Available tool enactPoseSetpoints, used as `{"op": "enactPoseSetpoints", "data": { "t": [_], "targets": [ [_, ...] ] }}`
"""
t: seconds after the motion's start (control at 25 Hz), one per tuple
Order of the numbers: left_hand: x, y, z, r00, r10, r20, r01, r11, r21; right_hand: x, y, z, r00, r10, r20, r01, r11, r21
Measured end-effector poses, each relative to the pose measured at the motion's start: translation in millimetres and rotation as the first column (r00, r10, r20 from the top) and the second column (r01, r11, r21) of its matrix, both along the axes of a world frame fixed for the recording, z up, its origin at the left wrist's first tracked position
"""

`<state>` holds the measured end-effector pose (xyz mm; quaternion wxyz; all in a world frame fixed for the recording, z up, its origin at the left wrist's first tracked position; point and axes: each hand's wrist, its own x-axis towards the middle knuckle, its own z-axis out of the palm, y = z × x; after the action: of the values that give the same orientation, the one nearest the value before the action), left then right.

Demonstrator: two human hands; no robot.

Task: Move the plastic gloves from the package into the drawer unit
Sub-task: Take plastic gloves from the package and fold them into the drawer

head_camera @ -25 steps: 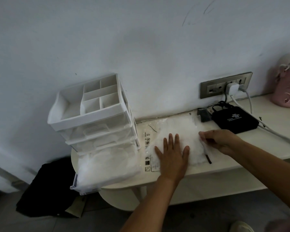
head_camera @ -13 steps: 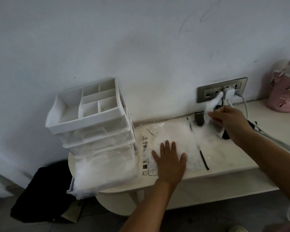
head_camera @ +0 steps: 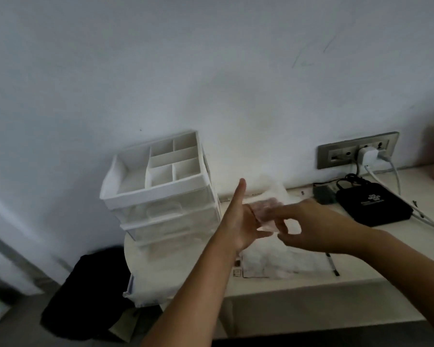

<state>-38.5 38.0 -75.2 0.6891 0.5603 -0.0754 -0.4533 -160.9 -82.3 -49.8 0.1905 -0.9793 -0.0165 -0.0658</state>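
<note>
On table — package holds gloves | bottom drawer heaped | right hand pinches glove | left hand splayed

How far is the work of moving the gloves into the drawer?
Done: the open bottom drawer holds a white pile, seemingly gloves. In hand: the right hand pinches one thin glove above the table, with the left hand touching it. Left: this glove must go in, and the package does not look empty.

Translucent plastic drawer unit, filmy crinkled package.
</note>
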Motion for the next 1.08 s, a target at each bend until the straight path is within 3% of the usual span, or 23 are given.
{"op": "enactPoseSetpoints", "data": {
  "t": [0.2,0.28,0.32,0.4,0.44,0.48,0.56,0.64,0.72,0.8,0.92,1.08],
  "targets": [
    [10.1,33.3,14.5,0.929,-0.029,0.369,-0.03,0.988,0.152,6.6,30.3,11.7,0.986,0.128,-0.111,-0.133,0.99,-0.044],
    [9.9,48.6,21.3,0.851,-0.038,0.525,-0.065,0.982,0.178,10.1,35.6,25.7,0.995,0.02,-0.097,-0.01,0.995,0.097],
    [9.8,59.1,25.9,0.801,-0.064,0.595,-0.058,0.981,0.183,15.8,36.7,31.4,0.995,-0.094,-0.018,0.096,0.982,0.164],
    [7.9,78.1,38.9,0.697,-0.152,0.7,0.007,0.978,0.206,28.5,33.9,37.1,0.941,-0.314,0.126,0.276,0.928,0.252],
    [6.8,88.0,46.4,0.652,-0.195,0.733,0.048,0.975,0.217,34.1,32.7,37.4,0.93,-0.351,0.11,0.307,0.906,0.291],
    [6.4,97.1,53.2,0.618,-0.234,0.751,0.091,0.97,0.227,38.2,32.6,36.4,0.953,-0.303,0.023,0.277,0.898,0.342],
    [6.8,115.3,64.4,0.592,-0.265,0.761,0.143,0.964,0.225,46.1,40.9,31.3,0.981,-0.009,-0.196,0.106,0.867,0.487],
    [10.3,133.3,72.2,0.661,-0.245,0.709,0.144,0.969,0.201,48.8,53.4,31.2,0.955,0.176,-0.239,0.008,0.79,0.613],
    [16.3,156.0,79.3,0.751,-0.259,0.607,0.147,0.962,0.229,54.6,66.0,32.4,0.967,0.199,-0.156,-0.036,0.718,0.695],
    [22.1,176.2,82.4,0.778,-0.314,0.544,0.177,0.941,0.29,60.6,77.6,32.9,0.97,0.209,-0.121,-0.087,0.77,0.633],
    [23.2,185.8,76.3,0.764,-0.34,0.548,0.182,0.929,0.323,69.9,99.3,25.7,0.955,0.249,-0.163,-0.127,0.836,0.534],
    [34.2,181.0,51.7,0.692,-0.241,0.681,-0.065,0.918,0.391,85.2,115.3,18.0,0.969,0.142,-0.203,-0.036,0.891,0.453]
  ]
}}
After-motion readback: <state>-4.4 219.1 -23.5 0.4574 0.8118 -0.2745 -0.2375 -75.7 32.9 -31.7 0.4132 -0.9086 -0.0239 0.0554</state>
